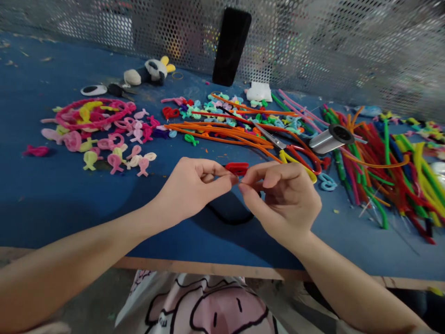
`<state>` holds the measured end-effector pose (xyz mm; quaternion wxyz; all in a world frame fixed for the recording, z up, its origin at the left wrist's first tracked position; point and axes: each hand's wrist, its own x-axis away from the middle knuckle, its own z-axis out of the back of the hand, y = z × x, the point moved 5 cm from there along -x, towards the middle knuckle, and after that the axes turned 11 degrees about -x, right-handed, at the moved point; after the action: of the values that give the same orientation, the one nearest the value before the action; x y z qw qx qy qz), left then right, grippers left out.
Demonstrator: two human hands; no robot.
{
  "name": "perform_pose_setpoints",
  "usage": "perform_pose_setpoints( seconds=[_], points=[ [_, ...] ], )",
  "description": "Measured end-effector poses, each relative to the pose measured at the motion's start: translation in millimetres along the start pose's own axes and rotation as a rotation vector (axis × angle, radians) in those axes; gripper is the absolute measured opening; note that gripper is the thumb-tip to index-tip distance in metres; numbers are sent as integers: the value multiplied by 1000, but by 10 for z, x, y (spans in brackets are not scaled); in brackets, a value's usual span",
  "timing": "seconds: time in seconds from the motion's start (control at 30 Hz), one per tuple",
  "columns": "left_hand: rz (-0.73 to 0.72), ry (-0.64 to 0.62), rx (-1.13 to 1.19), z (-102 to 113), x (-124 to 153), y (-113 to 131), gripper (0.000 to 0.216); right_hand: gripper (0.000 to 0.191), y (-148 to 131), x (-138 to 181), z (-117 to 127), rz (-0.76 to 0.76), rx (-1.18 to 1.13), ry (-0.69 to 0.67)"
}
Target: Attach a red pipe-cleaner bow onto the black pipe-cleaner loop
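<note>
A small folded red pipe-cleaner piece (237, 167) is pinched between the thumb and fingers of my left hand (193, 185). Just to its right, the thumb and index finger of my right hand (287, 197) press together beside the red piece. What they grip, perhaps a fine wire, is too small to make out. Below both hands hangs or lies a black loop (232, 221), its upper part hidden behind my fingers. Beyond my right hand rest scissors (295, 155) with red and yellow handles, next to a spool of wire (330, 139).
Orange pipe cleaners (222, 134) lie ahead, among small twisted shapes. To the left are pink and yellow twisted pieces (114, 160) and a pink ring (95, 126). Many coloured pipe cleaners (382, 162) fill the right. A phone (232, 46) leans against the perforated metal panel (299, 41).
</note>
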<state>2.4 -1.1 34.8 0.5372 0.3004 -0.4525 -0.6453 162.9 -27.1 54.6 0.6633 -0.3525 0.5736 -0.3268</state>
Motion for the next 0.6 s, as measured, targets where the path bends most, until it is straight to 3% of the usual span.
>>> perform_pose_setpoints(
  seconds=[0.37, 0.6],
  points=[
    [46, -113, 172, -32, -27, -17, 24, 30, 65, -46, 43, -47, -27, -16],
    [161, -175, 160, -57, -58, -101, 18, 18, 100, -92, 45, 12, 265, -226]
  ],
)
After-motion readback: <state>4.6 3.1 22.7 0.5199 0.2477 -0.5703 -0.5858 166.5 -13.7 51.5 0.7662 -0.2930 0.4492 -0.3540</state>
